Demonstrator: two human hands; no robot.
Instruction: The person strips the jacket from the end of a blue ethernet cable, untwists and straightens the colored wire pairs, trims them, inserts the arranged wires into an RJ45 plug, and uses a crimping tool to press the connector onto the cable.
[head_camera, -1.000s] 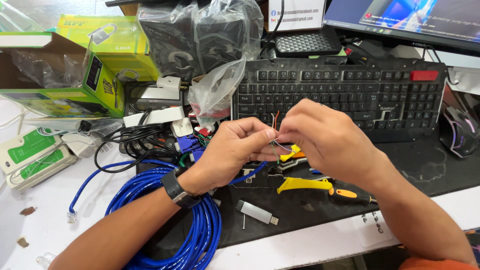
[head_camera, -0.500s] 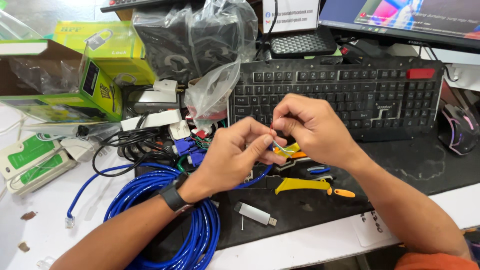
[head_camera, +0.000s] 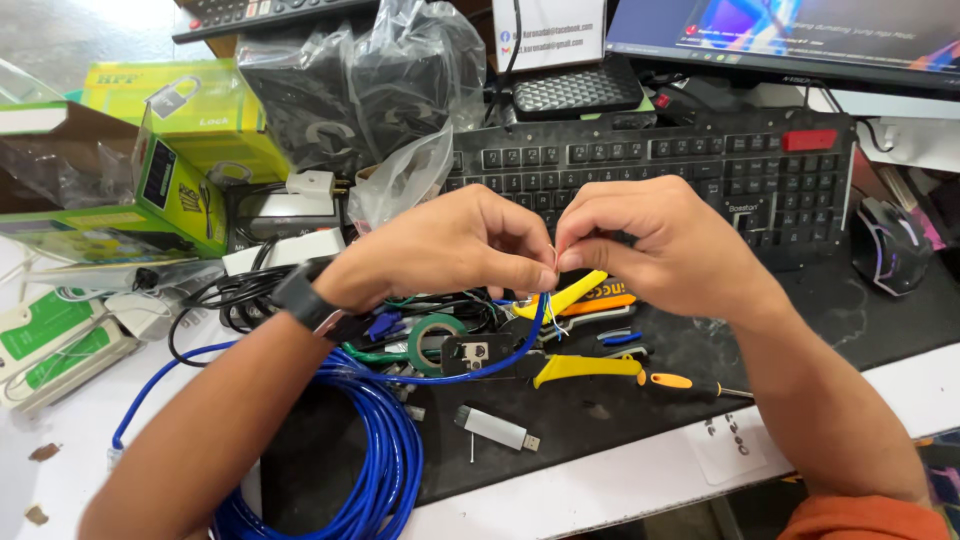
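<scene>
Head view: left hand (head_camera: 450, 255) and right hand (head_camera: 655, 245) pinch the thin stripped wires of the blue round network cable (head_camera: 520, 345) above the black desk mat (head_camera: 800, 330).

blue cable (head_camera: 385, 470): glossy plastic | mat (head_camera: 800, 330): matt black | bag (head_camera: 400, 70): crinkled clear plastic

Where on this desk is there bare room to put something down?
Free: the black mat between the keyboard and the white desk edge, right of the yellow-handled tool; also mat beside the silver USB stick. Crowded: under both hands, and left around the blue cable coil.
</scene>
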